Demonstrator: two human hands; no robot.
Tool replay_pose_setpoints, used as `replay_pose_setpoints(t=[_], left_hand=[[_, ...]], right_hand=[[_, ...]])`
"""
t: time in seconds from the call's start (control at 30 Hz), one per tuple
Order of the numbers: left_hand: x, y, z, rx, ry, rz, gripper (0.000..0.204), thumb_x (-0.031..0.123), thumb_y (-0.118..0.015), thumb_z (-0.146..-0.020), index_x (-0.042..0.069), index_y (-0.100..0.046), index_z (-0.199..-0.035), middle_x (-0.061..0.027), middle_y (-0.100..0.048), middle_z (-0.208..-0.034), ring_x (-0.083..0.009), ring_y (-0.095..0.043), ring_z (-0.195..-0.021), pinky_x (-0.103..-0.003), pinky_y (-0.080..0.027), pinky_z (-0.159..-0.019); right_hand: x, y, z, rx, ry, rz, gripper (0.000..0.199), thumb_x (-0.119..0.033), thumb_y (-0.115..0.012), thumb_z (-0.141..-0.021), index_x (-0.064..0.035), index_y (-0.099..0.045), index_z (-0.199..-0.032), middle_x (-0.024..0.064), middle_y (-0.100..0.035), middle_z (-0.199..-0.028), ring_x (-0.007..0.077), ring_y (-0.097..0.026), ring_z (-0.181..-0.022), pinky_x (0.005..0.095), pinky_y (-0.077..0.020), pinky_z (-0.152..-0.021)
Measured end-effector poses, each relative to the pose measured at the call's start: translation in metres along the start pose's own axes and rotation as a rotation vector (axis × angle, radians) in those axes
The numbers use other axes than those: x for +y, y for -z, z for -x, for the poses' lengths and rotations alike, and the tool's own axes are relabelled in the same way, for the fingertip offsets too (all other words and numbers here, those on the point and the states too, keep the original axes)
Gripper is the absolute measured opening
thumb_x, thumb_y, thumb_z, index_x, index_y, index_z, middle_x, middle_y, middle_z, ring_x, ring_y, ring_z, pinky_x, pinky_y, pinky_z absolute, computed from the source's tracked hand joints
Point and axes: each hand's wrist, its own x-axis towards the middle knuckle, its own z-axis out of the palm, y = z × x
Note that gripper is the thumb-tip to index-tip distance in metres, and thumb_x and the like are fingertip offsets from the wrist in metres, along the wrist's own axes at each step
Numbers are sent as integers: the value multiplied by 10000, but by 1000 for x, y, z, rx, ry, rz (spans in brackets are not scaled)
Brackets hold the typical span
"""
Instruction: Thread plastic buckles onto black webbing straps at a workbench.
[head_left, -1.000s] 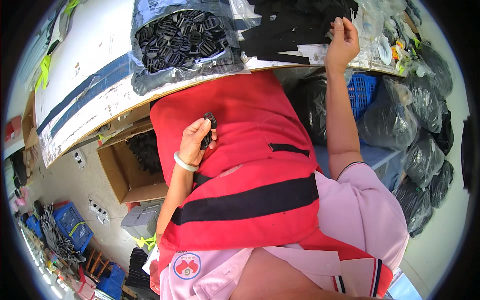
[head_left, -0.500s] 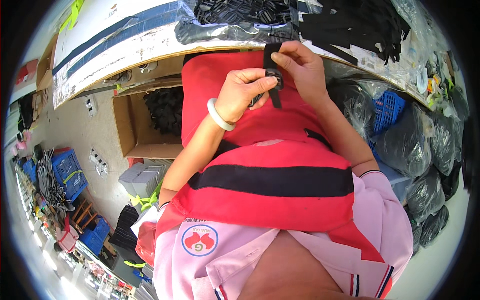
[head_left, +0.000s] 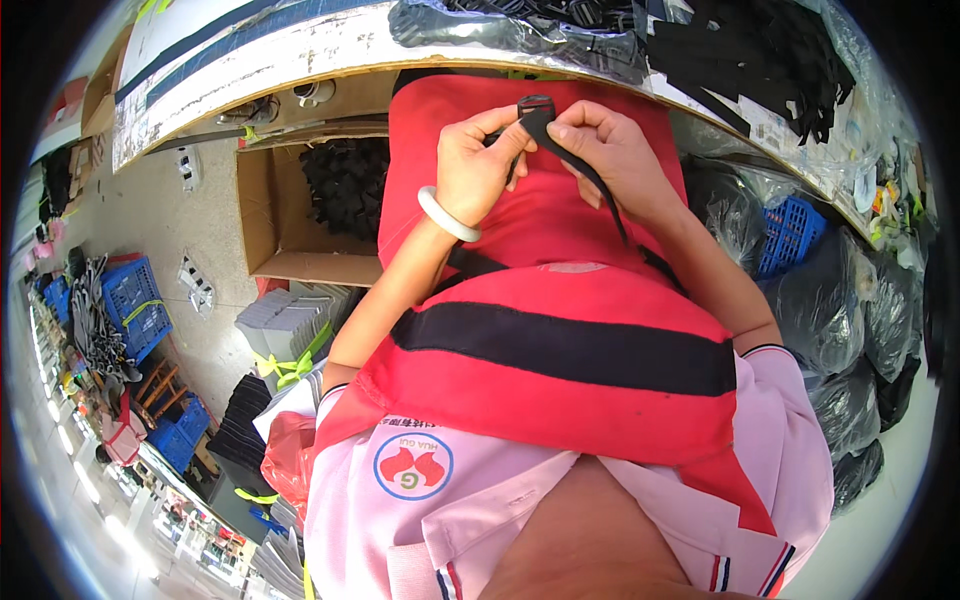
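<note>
Left hand [head_left: 478, 168] pinches buckle [head_left: 536, 106] — right hand [head_left: 606, 150] pinches strap [head_left: 585, 172] beside it, tail trailing below over apron [head_left: 560, 290].

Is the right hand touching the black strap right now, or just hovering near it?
Touching. The head view shows the right hand with its fingers pinched on the black strap just below the buckle; the left hand grips it too.

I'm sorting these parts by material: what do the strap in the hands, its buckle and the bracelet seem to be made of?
The black strap looks like woven webbing: flat, matte, hanging limp. The buckle seems to be moulded plastic, black with a slight sheen. The bracelet looks like polished stone or glass, pale and glossy; which of them I cannot tell.
</note>
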Motion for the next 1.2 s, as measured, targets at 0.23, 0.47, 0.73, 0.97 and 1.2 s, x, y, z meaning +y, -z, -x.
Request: replay_pose_setpoints(t=[0.23, 0.47, 0.73, 0.97, 1.2], left_hand=[[-13, 4, -5, 54, -372, -402, 158, 29, -668, -856, -5, -695, -1008, -28, -633, -765, -76, -551, -597, -209, -405, -506], [-10, 13, -7, -4, -668, -811, 209, 5, -707, -788, -4, -686, -996, -65, -629, -780, -137, -583, -688, -257, -443, -584], [-14, 13, -1, -29, 289, 409, 198, 150, -640, -911, -46, -669, -919, -114, -653, -743, -116, -537, -484, -213, -377, -384], [-8, 4, -2, 112, 80, 137, 177, 136, -690, -871, -35, -705, -914, -52, -623, -619, -77, -504, -430, -206, -351, -368], [-13, 3, 6, 121, -69, -32, 151, 75, -693, -853, -37, -705, -953, -52, -635, -712, -63, -521, -482, -194, -359, -398]], right_hand=[[7, -6, -3, 43, 39, -316, 182, -191, -605, -933, -22, -537, -941, 18, -525, -641, 73, -469, -426, 228, -394, -386], [20, -4, -18, 22, 108, -317, 252, -220, -610, -935, -4, -575, -1060, 34, -582, -720, 76, -528, -535, 214, -454, -494], [40, -1, -33, 86, 453, 78, 166, -153, -659, -898, -41, -650, -1020, 9, -627, -805, 56, -560, -658, 190, -455, -586], [-2, -10, -3, 191, 523, 35, 91, -111, -640, -906, -32, -654, -950, -17, -576, -672, 31, -510, -538, 172, -394, -466], [18, 2, -8, 109, 98, 180, 167, -168, -657, -900, -18, -609, -845, 8, -580, -673, 49, -532, -513, 189, -422, -448]])
